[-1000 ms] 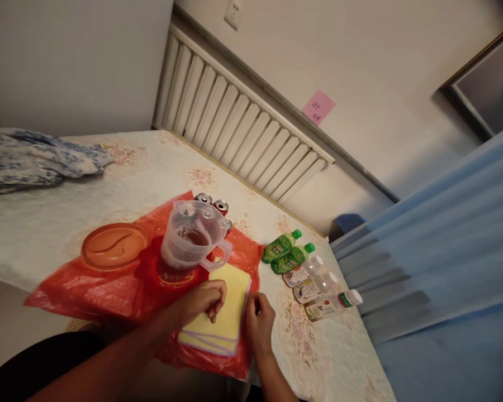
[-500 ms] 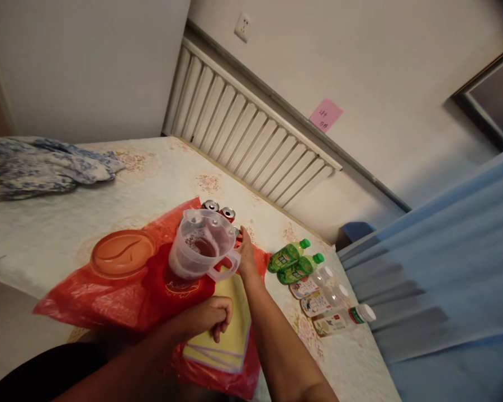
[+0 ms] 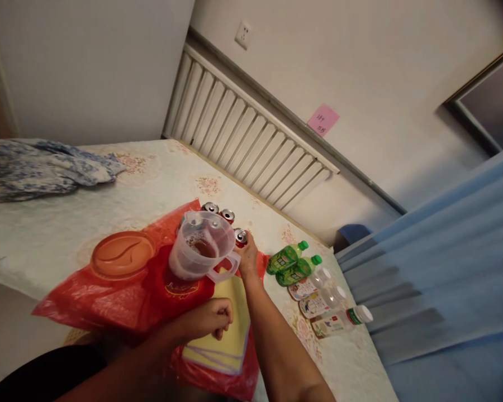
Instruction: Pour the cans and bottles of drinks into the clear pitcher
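1. Clear plastic jug (image 3: 199, 251), part-filled with dark, frothy liquid, stands on a red plastic sheet (image 3: 96, 298); clock directions below are taken from this jug, as seen in the head view.
2. Just changed: the right hand (image 3: 248, 259) has come up from beside the yellow cloth (image 3: 220, 349) to a drink can (image 3: 240, 237), now at three o'clock, with its opened top in plain sight; half a second ago the jug hid most of it.
3. The right hand appears to grasp the can's near right side; its far fingers are hidden.
4. The left hand (image 3: 218, 317) has stayed at five o'clock, over the cloth, loosely clenched, nothing visible in it. Whether it touches the cloth, I cannot tell.
5. Two other cans (image 3: 218, 212) remain behind the jug, towards one o'clock.
6. An orange lid-like disc (image 3: 123, 254) lies at nine o'clock; five bottles (image 3: 314, 285) lie around four o'clock.
7. My judgement: the work in hand has turned to that single can, apparently shifted from behind the jug.
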The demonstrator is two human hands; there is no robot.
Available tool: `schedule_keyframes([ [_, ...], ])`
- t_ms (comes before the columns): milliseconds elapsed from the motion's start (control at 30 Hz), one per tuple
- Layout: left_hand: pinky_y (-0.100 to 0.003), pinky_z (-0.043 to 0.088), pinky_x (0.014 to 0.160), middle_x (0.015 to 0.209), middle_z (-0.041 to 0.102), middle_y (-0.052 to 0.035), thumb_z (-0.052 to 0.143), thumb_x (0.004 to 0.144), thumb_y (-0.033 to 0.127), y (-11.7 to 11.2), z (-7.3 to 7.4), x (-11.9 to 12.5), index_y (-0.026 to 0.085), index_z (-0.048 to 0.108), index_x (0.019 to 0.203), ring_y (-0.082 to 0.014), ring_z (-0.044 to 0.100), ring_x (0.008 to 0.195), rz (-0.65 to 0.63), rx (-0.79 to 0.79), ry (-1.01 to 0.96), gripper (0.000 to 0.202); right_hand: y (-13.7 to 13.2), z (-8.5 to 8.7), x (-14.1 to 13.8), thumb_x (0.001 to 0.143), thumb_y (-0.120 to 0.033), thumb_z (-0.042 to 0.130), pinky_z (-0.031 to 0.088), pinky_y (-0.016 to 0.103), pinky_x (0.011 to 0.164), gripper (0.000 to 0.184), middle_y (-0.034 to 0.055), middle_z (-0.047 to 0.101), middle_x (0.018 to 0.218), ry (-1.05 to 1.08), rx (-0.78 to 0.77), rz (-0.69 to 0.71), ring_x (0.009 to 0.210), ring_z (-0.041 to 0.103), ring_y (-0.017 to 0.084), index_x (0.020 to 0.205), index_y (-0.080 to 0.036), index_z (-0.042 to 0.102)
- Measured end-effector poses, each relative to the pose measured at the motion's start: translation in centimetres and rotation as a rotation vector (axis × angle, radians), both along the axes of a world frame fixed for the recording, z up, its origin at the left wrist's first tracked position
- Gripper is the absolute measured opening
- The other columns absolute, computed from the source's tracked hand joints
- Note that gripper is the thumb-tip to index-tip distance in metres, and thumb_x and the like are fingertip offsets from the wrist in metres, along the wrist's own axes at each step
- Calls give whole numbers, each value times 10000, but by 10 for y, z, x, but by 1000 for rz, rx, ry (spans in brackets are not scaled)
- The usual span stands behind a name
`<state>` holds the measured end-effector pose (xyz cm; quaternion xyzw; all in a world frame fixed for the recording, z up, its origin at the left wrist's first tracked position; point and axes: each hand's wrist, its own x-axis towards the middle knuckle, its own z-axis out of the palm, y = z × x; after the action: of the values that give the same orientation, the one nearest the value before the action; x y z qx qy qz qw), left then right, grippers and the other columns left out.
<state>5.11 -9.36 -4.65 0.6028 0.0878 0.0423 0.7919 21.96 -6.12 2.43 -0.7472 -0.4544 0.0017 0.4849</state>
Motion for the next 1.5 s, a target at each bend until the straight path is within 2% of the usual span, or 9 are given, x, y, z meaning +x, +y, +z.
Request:
schedule_keyframes([
  [167,-288,467,663,811,568,25,595,753,354,-1,-12,6,202,510,1059,-138,582,682,111,-71,-57,353,-50,16,11,651,-370,744,494,390,948,559,89,705,1119,-26,-4,-116,1024,648,263,1159,-175,619],
  [367,-454,414,1024,1304,530,-130,722,769,510,-2,-28,13,251,324,1437,-294,514,1233,252,-76,-174,819,-120,35,4,628,-319,791,492,435,995,698,120,669,1239,43,-45,-22,1122,633,296,1276,-161,584],
  [500,-542,252,1157,1545,326,-163,771,706,555,-3,-18,12,254,262,1502,-375,257,1452,260,-3,-304,991,-151,42,-14,641,-309,816,510,422,994,710,111,659,1274,102,-96,107,1141,636,296,1298,-169,588],
  [633,-510,267,1163,1513,396,-153,783,698,481,-3,4,5,212,341,1465,-367,328,1419,195,49,-396,924,-163,44,-38,634,-300,840,505,427,1014,726,100,668,1263,156,-126,174,1157,633,299,1308,-184,594],
  [833,-347,523,813,1141,642,-51,714,627,148,-5,34,-18,221,456,1362,-224,620,938,148,77,-239,782,-163,46,-65,602,-261,890,477,464,1048,721,86,673,1251,271,-213,323,1176,622,318,1273,-238,627],
  [933,-249,464,573,865,628,26,657,603,104,-4,39,-27,219,448,1354,-139,562,661,102,-7,-155,787,-158,49,-58,607,-353,894,510,476,993,731,104,680,1240,404,-187,361,1148,640,328,1275,-240,622],
  [1100,-251,481,630,962,640,0,700,561,115,1,44,-43,207,528,1250,-179,597,797,70,56,-49,716,-129,47,-46,822,-543,672,535,445,931,474,111,721,1113,453,34,265,1047,678,275,1162,-213,652],
  [1300,-285,498,778,1050,643,-11,767,515,159,9,46,-57,193,580,1165,-225,591,953,-18,199,1,677,-81,36,-66,941,-569,449,520,372,873,431,51,704,906,457,-7,411,880,660,215,881,-211,681],
  [1500,-325,498,849,1107,658,-24,797,513,188,18,48,-64,195,584,1185,-253,599,1011,-65,214,-19,705,-50,27,-82,903,-570,435,385,276,518,458,-71,327,489,658,115,472,446,334,113,588,-238,428],
])
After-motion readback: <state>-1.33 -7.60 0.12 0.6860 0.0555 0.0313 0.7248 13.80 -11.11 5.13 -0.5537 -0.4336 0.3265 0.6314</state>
